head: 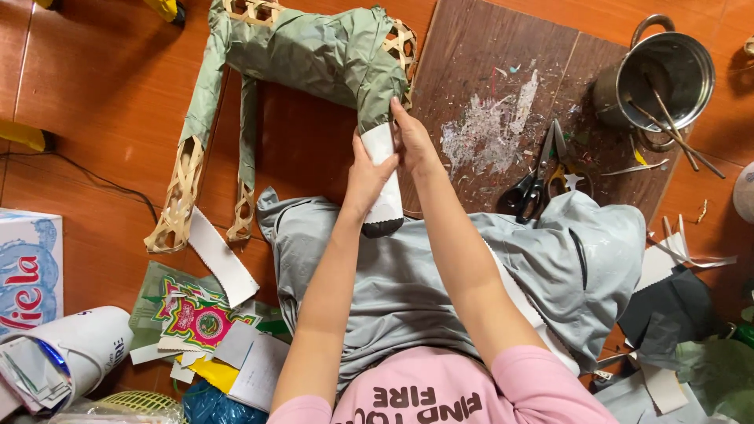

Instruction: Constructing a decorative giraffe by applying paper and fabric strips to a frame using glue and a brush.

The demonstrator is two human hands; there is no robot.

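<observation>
The frame point(306, 59), a woven bamboo figure covered in green paper, is lying on the floor beyond the knees. Its near leg is being wrapped in a white paper strip point(382, 177). The left hand point(365, 179) is closing around the strip from the left, fingers curled against it. The right hand point(412, 141) is pressing the strip's upper edge, fingers flat at the green paper's seam.

Judged by build, the frame is light and springy but crushable; the paper is thin and tears easily. Grip is best taken on the wrapped leg or the bare lattice, not on loose paper.

Right of the frame, scissors point(538, 177) are lying on a paint-marked board point(503, 102), with a metal pot point(664, 74) holding sticks further right. Below-left of the frame, a red-and-green printed paper point(196, 318) is lying among scraps. Further left, a white-and-blue carton point(27, 267) is standing above a white paper roll point(75, 349).
</observation>
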